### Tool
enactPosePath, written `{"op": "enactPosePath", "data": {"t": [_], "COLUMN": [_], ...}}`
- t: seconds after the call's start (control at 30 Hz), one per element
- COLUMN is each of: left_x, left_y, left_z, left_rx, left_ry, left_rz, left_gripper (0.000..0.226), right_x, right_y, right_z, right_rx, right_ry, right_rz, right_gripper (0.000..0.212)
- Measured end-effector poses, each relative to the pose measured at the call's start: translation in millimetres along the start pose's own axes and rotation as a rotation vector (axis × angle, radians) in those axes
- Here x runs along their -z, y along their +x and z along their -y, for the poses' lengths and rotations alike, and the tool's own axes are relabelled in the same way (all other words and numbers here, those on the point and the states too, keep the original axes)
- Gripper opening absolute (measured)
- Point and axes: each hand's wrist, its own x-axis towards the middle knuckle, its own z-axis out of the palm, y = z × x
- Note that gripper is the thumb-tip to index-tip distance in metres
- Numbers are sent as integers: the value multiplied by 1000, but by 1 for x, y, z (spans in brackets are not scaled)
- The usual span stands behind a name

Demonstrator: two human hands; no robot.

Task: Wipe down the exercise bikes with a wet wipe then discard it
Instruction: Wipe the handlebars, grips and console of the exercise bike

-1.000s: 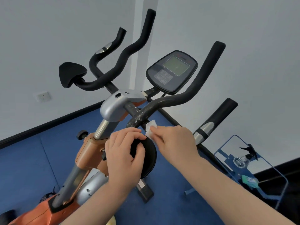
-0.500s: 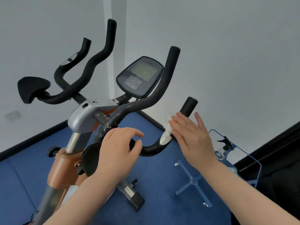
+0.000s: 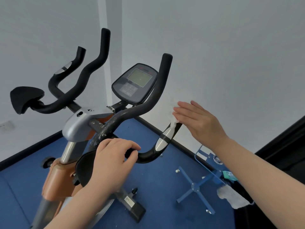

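My right hand (image 3: 198,123) is open, with the fingers straight and close together, and it presses the white wet wipe (image 3: 173,115) flat against the upper end of the right grip (image 3: 166,138) of the handlebar. Only a small crumpled part of the wipe shows from under my fingertips; it covers the tip of the grip, just above the silver pulse sensor (image 3: 162,139).

My left hand (image 3: 112,161) curls around the low curved part of the same black bar, near the round black pad (image 3: 85,169) of the exercise bike (image 3: 82,124). The fingers go over the tube and hold it.

The foam on the bar beside my left hand looks worn, with pale spots. The console (image 3: 134,83) with its grey screen stands between the two tall horns of the handlebar and is tilted toward me.

On the blue floor (image 3: 156,179) at the right there is a blue metal stand (image 3: 194,189) with a cross-shaped foot, and a grey cloth (image 3: 231,197) hangs near it, under my right forearm.
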Motion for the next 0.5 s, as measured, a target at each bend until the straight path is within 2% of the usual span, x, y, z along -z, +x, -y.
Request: {"op": "enactPosePath", "data": {"t": [0.07, 0.13, 0.2, 0.3, 0.37, 0.43, 0.5], "left_x": [0, 0, 0, -1, -2, -1, -1], "left_y": [0, -1, -1, 0, 2, 3, 3], "left_z": [0, 0, -1, 0, -1, -1, -1], "left_rx": [3, 11, 10, 8, 9, 8, 6], "left_ry": [-8, -24, -21, -1, 1, 7, 12], "left_rz": [-11, -18, -19, -21, -17, -10, -10], "left_gripper": [22, 22, 22, 21, 20, 20, 20], "right_x": [-2, 1, 7, 7, -3, -14, -18], "right_y": [-1, 0, 6, 15, 19, 13, 1], "right_z": [3, 9, 22, 58, 89, 120, 138], "right_rx": [-82, -274, -524, -1029, -1254, -1302, -1213], "right_ry": [6, 75, 228, 590, 665, 680, 647], "right_rz": [-38, -120, -194, -392, -509, -518, -460], "right_gripper": [30, 31, 30, 32, 34, 30, 27]}}
